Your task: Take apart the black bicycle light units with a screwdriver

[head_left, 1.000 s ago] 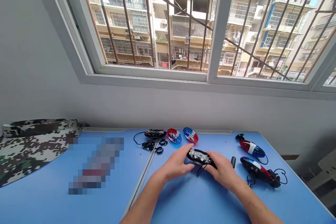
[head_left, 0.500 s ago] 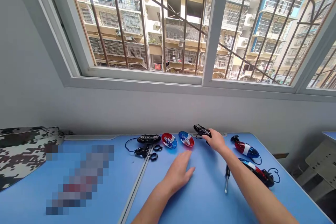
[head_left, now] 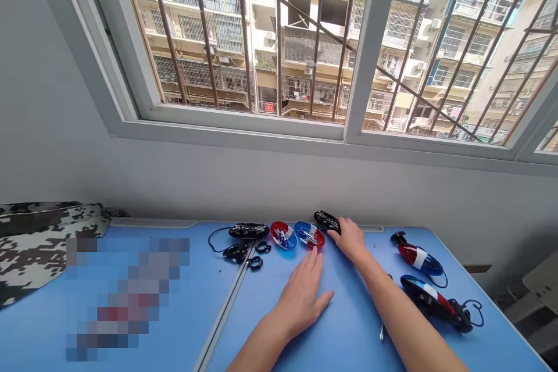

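Note:
My right hand grips the right end of a black oval housing by the wall, its fingertips partly hidden. My left hand lies open, palm down, fingertips at the near rim of an oval plastic shell in blue, white and red, with small parts in it. Beside that shell rests a similar red, white and blue one, also holding small parts. A screwdriver is mostly covered by my right forearm.
Further left are another black oval housing with a cord, a black bracket and black ring clamps. Two red-white-blue lights lie on the right. Camouflage cloth and a blurred patch are at left. A wall bounds the blue table.
My right hand has brought the black housing slightly left and lower, closer to the shells. My left hand's fingers have stretched out flatter toward the shell. The view has shifted slightly.

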Available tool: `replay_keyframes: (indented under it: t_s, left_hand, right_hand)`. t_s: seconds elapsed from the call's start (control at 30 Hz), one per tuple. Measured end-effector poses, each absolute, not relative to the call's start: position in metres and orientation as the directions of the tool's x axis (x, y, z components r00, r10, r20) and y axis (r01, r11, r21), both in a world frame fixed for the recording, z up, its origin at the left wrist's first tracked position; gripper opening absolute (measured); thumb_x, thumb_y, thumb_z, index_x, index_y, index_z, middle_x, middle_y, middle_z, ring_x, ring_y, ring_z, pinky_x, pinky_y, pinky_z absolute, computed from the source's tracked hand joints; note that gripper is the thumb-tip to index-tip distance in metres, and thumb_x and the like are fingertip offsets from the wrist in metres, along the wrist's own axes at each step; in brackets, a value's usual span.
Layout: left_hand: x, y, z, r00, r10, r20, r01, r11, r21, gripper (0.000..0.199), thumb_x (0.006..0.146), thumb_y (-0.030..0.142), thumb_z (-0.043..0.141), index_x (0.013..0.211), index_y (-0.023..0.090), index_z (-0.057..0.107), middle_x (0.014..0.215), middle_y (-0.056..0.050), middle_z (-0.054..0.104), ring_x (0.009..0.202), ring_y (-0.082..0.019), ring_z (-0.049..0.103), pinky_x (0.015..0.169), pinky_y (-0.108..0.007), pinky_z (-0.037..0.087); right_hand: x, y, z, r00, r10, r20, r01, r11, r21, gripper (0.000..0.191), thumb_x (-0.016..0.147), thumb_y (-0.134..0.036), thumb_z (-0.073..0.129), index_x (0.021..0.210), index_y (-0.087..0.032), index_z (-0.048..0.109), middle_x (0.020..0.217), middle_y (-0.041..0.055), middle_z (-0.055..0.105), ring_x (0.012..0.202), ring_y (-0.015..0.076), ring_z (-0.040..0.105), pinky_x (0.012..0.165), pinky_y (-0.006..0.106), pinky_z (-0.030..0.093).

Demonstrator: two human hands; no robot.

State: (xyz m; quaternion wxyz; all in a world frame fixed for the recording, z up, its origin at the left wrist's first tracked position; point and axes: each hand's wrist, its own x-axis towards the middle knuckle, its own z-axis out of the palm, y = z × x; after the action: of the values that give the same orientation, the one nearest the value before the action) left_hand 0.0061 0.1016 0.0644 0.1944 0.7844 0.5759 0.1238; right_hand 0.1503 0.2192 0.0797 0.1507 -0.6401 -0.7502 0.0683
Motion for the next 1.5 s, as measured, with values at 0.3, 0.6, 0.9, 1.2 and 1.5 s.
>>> replay_keyframes:
  t_s: [0.3,0.6,0.9,1.2,1.5]
  left_hand:
    - [0.001,0.106,0.056,0.272,0.958,0.093,0.834,-0.283,0.475,0.073,0.083,0.031,0.055,0.148,0.009,0.03,0.157,-0.018,0.014,0.144,-0.032,0.02,0.116,-0.048,0.027]
    - [-0.003,0.109,0.054,0.261,0.956,0.135,0.826,-0.293,0.481,0.069,0.082,0.032,0.055,0.145,0.012,0.036,0.157,-0.016,0.021,0.143,-0.033,0.026,0.114,-0.049,0.029]
    - [-0.004,0.11,0.053,0.269,0.955,0.129,0.837,-0.298,0.459,0.068,0.082,0.032,0.054,0.144,0.01,0.038,0.156,-0.017,0.025,0.142,-0.033,0.027,0.115,-0.049,0.028]
    - [-0.006,0.111,0.05,0.268,0.953,0.141,0.824,-0.302,0.48,0.067,0.083,0.031,0.055,0.144,0.013,0.038,0.156,-0.015,0.026,0.142,-0.033,0.028,0.114,-0.048,0.029]
    - [-0.003,0.109,0.058,0.27,0.957,0.103,0.838,-0.287,0.464,0.066,0.083,0.031,0.056,0.143,0.01,0.039,0.156,-0.019,0.024,0.143,-0.033,0.026,0.115,-0.047,0.028]
  right_hand:
    - [0.148,0.223,0.083,-0.179,0.976,0.123,0.934,0.208,-0.292,0.032,0.091,-0.04,0.055,0.115,-0.02,0.059,0.114,0.011,0.066,0.108,0.0263,0.06,0.08,0.032,0.044]
    - [0.143,0.23,0.084,-0.219,0.972,0.086,0.931,0.234,-0.279,0.031,0.09,-0.041,0.054,0.112,-0.019,0.059,0.115,0.0124,0.066,0.107,0.0269,0.06,0.078,0.032,0.043]
    - [0.153,0.232,0.087,-0.269,0.963,0.034,0.915,0.266,-0.304,0.045,0.083,-0.038,0.06,0.123,-0.021,0.055,0.12,0.0104,0.065,0.112,0.0281,0.058,0.08,0.033,0.043]
    - [0.167,0.228,0.09,-0.322,0.947,0.01,0.894,0.308,-0.326,0.069,0.076,-0.045,0.066,0.136,-0.019,0.044,0.128,0.0126,0.059,0.117,0.0288,0.055,0.086,0.033,0.042]
    - [0.182,0.208,0.085,-0.285,0.958,0.031,0.912,0.281,-0.298,0.026,0.078,-0.029,0.061,0.101,-0.017,0.063,0.102,0.0095,0.069,0.093,0.0255,0.064,0.069,0.029,0.039]
